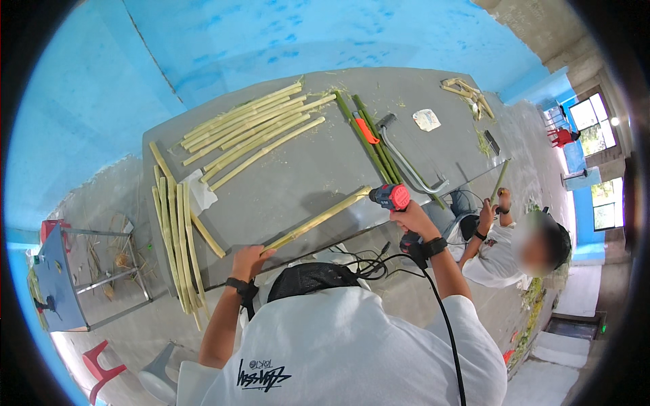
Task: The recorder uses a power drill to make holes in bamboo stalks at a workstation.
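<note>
Two hands work on one pale stick at the near edge of a grey table.

The left hand (249,260) is closed around the near end of the pale stick (318,219), which lies slanted on the table (298,169). The right hand (413,220) is clamped on the grip of a red drill (391,197), whose tip meets the far end of the stick. Beyond the left hand lie more pale sticks (254,128); beyond the drill, green stalks (369,139) and a bent metal bar (409,166). To the right, another person (514,254) holds a stalk.
</note>
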The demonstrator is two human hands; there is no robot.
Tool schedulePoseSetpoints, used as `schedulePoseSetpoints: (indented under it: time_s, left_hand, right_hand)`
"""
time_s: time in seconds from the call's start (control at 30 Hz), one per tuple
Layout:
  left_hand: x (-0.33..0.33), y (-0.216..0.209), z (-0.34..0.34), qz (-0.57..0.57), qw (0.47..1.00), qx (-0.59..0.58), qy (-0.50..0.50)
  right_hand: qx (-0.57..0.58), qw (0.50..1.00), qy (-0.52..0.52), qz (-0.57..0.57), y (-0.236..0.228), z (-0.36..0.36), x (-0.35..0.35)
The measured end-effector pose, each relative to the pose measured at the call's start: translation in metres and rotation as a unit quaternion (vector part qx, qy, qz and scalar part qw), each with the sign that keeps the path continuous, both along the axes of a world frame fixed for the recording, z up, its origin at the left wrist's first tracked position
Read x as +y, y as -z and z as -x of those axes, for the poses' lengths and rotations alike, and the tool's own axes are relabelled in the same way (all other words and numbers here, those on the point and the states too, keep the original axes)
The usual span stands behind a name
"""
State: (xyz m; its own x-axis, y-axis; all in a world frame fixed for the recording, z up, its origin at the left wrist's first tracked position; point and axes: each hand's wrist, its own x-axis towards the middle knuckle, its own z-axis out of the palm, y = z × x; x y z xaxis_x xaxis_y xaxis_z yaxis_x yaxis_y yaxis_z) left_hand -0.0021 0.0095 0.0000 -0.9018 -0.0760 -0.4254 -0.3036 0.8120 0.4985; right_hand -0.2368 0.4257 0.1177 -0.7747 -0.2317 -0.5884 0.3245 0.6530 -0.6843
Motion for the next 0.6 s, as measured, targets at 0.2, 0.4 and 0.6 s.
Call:
schedulePoseSetpoints:
  time_s: [0.2,0.4,0.6]
  left_hand:
    - [-0.001,0.005,0.001,0.005,1.0,0.0,0.002]
    - [-0.001,0.005,0.001,0.012,1.0,0.004,0.008]
    - [0.0,0.005,0.0,0.01,1.0,0.009,0.003]
  right_hand:
    - [0.004,1.0,-0.005,0.003,0.0,0.005,-0.003]
    - [-0.011,1.0,-0.006,-0.005,-0.003,0.006,-0.006]
    - [0.001,1.0,-0.003,0.014,-0.006,0.001,-0.012]
